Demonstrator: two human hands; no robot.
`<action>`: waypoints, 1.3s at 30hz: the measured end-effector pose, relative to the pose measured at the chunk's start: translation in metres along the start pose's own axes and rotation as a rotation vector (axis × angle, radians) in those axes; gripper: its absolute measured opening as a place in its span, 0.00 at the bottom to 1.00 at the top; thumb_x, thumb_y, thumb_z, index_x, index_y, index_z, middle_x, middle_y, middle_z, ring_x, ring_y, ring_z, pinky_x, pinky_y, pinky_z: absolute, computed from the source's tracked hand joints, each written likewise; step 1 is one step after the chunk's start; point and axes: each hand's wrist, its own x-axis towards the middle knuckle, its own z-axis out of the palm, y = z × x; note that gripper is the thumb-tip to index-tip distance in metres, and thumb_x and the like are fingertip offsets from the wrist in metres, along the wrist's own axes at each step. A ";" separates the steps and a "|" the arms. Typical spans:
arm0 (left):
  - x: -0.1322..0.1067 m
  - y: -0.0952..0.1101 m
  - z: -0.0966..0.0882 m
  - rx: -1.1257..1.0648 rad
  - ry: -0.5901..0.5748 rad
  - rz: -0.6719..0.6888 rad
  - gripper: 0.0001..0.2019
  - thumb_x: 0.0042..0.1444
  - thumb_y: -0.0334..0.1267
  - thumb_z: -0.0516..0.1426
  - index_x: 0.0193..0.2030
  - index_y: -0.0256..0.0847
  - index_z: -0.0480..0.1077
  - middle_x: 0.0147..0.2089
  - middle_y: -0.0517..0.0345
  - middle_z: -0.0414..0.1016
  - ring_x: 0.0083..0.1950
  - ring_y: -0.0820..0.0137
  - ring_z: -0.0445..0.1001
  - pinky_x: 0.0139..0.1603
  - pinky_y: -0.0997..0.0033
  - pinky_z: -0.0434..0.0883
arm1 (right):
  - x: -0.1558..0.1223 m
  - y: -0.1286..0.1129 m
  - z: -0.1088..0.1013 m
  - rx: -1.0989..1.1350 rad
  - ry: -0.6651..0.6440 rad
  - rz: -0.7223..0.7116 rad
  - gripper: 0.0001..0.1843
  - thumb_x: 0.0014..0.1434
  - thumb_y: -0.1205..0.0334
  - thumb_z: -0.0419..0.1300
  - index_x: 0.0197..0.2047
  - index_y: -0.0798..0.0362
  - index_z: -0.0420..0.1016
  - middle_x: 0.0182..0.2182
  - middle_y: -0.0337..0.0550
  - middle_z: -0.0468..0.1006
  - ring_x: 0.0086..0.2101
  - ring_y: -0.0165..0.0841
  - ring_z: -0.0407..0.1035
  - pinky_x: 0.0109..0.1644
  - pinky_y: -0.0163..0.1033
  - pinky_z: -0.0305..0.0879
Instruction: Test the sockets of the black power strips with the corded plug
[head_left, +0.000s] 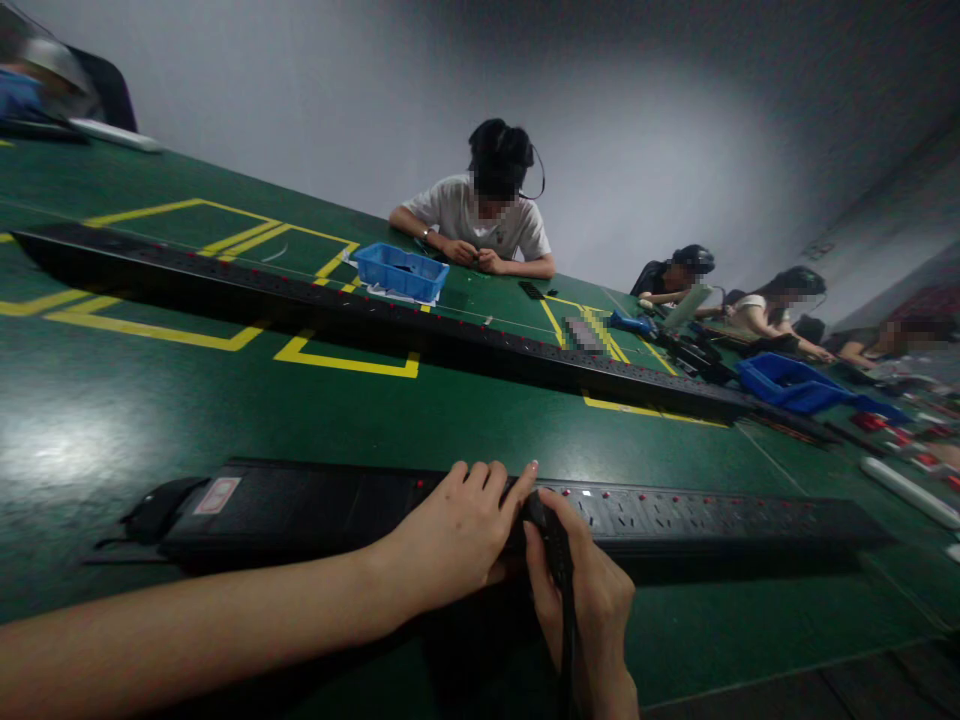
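Note:
A long black power strip (660, 515) lies across the green table in front of me, with a row of sockets and small red lights or switches. My left hand (461, 520) lies over its middle, fingers bent across the far edge and thumb partly hidden near the close side. Between the thumb and fingers of my right hand (589, 575) is a black power plug (537, 508), its cable (568, 640) running down towards me. The plug is at the socket face, right beside my left fingertips; I cannot tell how far in it sits.
Another long black power strip (360, 308) stretches across the table (225, 405) beyond mine. Behind it are a blue basket (401, 272) and a co-worker (499, 215) with both hands together. More co-workers and a blue bin (791, 385) are at the right.

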 end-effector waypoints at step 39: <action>-0.001 0.000 0.003 0.016 0.009 0.005 0.35 0.53 0.48 0.50 0.64 0.32 0.43 0.46 0.44 0.64 0.44 0.58 0.64 0.43 0.60 0.60 | -0.002 0.004 0.000 0.028 -0.018 -0.017 0.19 0.56 0.66 0.55 0.51 0.55 0.64 0.42 0.42 0.76 0.32 0.27 0.73 0.39 0.29 0.66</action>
